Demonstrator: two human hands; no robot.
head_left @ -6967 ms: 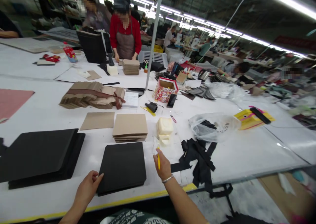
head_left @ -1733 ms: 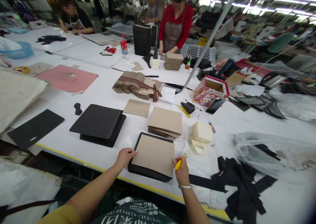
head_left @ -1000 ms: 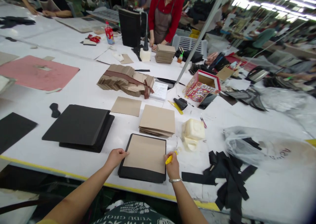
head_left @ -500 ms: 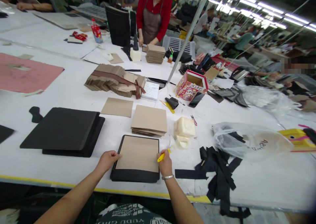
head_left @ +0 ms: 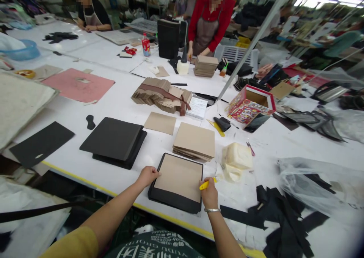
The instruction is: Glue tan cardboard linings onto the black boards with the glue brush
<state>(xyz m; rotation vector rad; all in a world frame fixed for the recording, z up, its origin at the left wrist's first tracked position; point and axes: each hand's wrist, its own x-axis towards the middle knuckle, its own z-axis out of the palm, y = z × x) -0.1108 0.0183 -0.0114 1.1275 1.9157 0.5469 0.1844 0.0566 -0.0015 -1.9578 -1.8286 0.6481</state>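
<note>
A tan board (head_left: 178,177) lies on a black sheet (head_left: 174,202) at the table's near edge, with a black margin showing around it. My left hand (head_left: 148,176) is closed, thumb and fingers pinched at the board's left edge. My right hand (head_left: 209,194) grips a yellow-handled brush (head_left: 207,183), its bristles pointing right, while the fingertips touch the board's right edge. Behind the board rises a stack of tan boards (head_left: 195,139). To the right of that stack stands a cut-open whitish plastic container (head_left: 237,156).
Folded black sheets (head_left: 113,138) lie to the left, black strips (head_left: 284,216) and a clear plastic bag (head_left: 313,178) to the right. Farther back are a tied tan bundle (head_left: 159,93), a red box (head_left: 251,104) and a slanting pole (head_left: 253,41). A co-worker in red (head_left: 212,19) works opposite.
The view has swung left, so the table's things sit farther right in the picture and more of the left side shows. Both hands keep their places at the board's edges.
</note>
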